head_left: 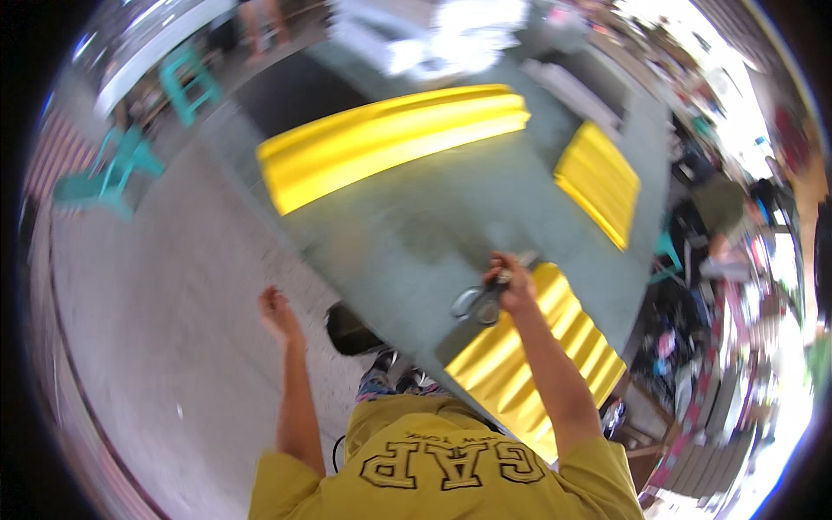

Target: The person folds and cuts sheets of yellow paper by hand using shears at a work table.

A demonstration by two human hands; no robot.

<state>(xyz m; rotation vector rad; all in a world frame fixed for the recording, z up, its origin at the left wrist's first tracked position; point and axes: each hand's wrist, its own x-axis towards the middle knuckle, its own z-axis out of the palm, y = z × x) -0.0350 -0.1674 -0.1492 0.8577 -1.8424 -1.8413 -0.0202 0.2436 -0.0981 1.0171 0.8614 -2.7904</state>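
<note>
My right hand (511,282) is closed on a pair of scissors (487,303) over the table. The loop handles stick out toward the lower left and the blades toward the upper right. Just below that hand and under my forearm lies a yellow pleated sheet (494,368) at the table's near right edge. My left hand (279,314) hangs in the air off the table's left side, its fingers loosely bent and a little blurred, with nothing seen in them. A long yellow folded strip (390,143) lies across the far part of the table.
A smaller yellow pleated piece (600,184) lies at the table's right. White stacked material (429,39) and a dark panel (299,91) sit at the far end of the grey-green table (381,251). Green plastic chairs (108,178) stand left; piled goods and another person (721,208) are right.
</note>
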